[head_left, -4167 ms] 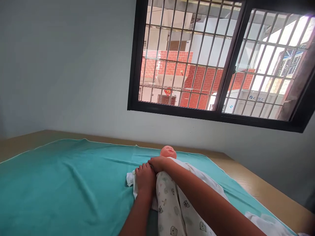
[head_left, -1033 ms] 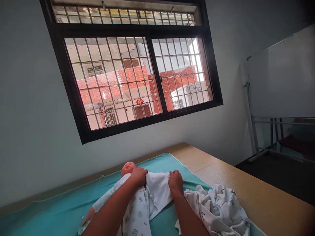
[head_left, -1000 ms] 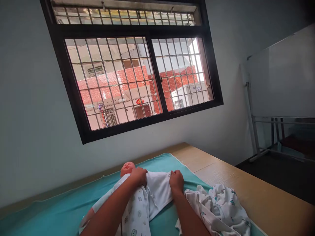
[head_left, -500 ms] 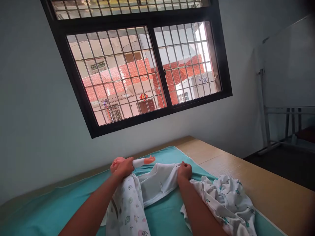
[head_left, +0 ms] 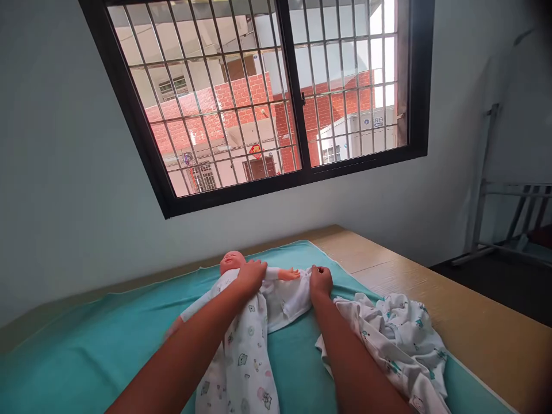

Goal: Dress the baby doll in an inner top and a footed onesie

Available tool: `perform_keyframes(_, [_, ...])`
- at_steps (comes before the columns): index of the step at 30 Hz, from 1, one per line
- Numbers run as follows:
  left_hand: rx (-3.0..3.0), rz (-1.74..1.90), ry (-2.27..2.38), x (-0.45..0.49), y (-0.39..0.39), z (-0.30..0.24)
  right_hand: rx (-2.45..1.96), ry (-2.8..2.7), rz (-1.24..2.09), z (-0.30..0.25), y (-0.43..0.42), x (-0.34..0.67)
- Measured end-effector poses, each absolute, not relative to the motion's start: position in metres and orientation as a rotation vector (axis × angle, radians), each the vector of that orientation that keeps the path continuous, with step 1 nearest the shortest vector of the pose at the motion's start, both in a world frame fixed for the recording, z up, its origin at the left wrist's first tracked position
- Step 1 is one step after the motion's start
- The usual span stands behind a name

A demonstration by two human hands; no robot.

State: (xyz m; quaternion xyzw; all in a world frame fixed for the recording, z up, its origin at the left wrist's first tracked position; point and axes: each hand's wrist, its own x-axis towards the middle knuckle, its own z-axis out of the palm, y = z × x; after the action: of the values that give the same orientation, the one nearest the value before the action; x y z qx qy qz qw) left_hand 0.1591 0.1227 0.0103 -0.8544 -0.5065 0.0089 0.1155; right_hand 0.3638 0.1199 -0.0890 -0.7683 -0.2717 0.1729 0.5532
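Note:
A baby doll (head_left: 233, 260) lies on its back on a turquoise sheet, its head toward the window wall. White printed baby clothing (head_left: 252, 339) covers its front and spreads toward me. My left hand (head_left: 252, 277) is closed around the doll's upper arm near the shoulder; the exact grip is partly hidden. From there the doll's arm, in a white sleeve, stretches right, with its bare hand (head_left: 290, 274) showing. My right hand (head_left: 321, 282) pinches the end of the garment's loose white sleeve (head_left: 287, 302), just right of the doll's fingers.
A crumpled white printed baby garment (head_left: 397, 339) lies right of my right forearm. The turquoise sheet (head_left: 107, 339) covers much of the wooden table (head_left: 466, 328). Behind stands a wall with a barred window (head_left: 276, 103). A white board on a metal frame (head_left: 480, 213) is at the far right.
My left hand has moved right with the doll's arm, bringing the doll's fingers close to my right hand. The loose sleeve between my hands is more bunched. The view has tilted down.

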Motion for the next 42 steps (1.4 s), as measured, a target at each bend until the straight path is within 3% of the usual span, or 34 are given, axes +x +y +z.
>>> perform_keyframes(6, [-2.507, -0.180, -1.542, 0.142, 0.099, 0.000, -1.791, -0.689, 0.244, -0.075, 0.112, 0.362])
perform_keyframes(9, [-2.434, -0.398, -1.643, 0.104, 0.082, -0.002, -1.555, -0.929, 0.047, -0.057, 0.109, 0.343])
perform_keyframes(15, [-2.435, -1.155, -1.833, 0.041, 0.068, -0.032, -1.014, -1.725, 0.596, -0.047, 0.097, 0.253])
perform_keyframes(24, [-2.213, -1.648, -1.946, 0.034, 0.075, -0.072, -1.251, -1.743, 0.436, -0.067, 0.087, 0.220])
perform_keyframes(29, [-2.181, -1.546, -2.024, 0.033, 0.066, -0.076, -1.216, -1.712, 0.377, -0.069, 0.081, 0.219])
perform_keyframes(35, [-2.138, -0.984, -2.104, 0.036, 0.055, -0.077, -1.313, -1.778, 0.300, -0.065, 0.074, 0.221])
perform_keyframes(42, [-2.259, -0.851, -2.046, 0.031, 0.061, -0.080, -1.405, -1.883, 0.320, -0.073, 0.068, 0.218])
